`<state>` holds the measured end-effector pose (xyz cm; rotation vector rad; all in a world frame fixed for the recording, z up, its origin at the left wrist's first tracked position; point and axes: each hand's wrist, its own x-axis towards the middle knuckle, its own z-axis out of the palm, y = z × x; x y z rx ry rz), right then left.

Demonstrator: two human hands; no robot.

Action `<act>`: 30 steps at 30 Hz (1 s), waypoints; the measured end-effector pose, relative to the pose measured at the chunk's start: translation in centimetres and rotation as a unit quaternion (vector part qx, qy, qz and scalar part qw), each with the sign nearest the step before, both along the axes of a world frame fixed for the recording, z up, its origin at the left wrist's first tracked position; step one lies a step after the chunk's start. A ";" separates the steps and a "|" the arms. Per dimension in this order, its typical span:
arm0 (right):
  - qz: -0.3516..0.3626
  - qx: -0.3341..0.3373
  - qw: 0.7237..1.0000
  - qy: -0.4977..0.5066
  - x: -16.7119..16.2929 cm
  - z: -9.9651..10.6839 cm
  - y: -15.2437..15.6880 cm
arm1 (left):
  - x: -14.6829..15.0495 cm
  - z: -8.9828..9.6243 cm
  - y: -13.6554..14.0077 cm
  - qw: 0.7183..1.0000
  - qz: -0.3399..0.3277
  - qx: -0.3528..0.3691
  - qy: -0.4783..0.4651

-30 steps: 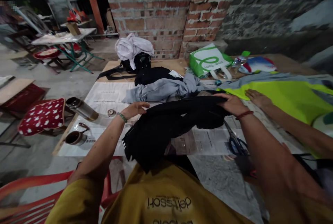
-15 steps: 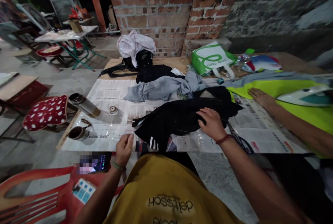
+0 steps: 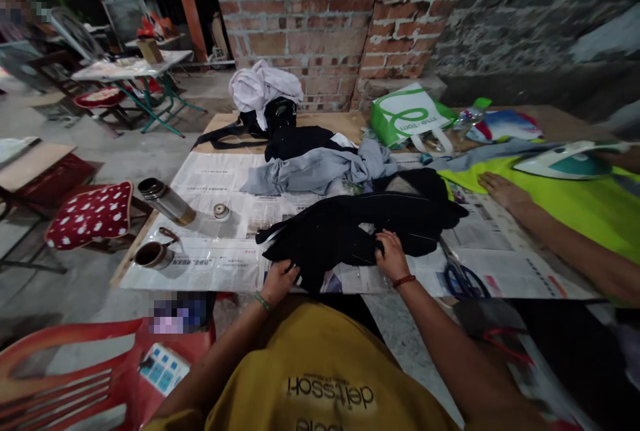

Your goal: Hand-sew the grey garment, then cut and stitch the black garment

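A black garment lies crumpled across the newspaper-covered table in front of me. My left hand pinches its near left edge, close to some white stripes. With fingers curled over the near edge, my right hand grips the same garment further right. The folds beneath my fingertips are hidden. Behind it lies a bunched grey cloth. A pair of scissors with dark blue handles rests to the right of my right hand.
At right, a co-worker's hand lies on a neon-yellow garment beside an iron. A mug, thermos and lid stand at left. A green-white bag sits behind. A red chair is at lower left.
My left hand has moved right onto the black garment and grips it. My right hand has drawn nearer to me, curling over its edge. The co-worker's iron has shifted left, away from me.
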<state>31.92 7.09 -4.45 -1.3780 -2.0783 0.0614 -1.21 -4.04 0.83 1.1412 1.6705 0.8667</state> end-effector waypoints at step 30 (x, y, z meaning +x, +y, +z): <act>0.024 -0.044 0.998 0.047 2.6 0.7 -8.3 | -6.2 3.2 -0.5 0.994 0.076 0.049 0.063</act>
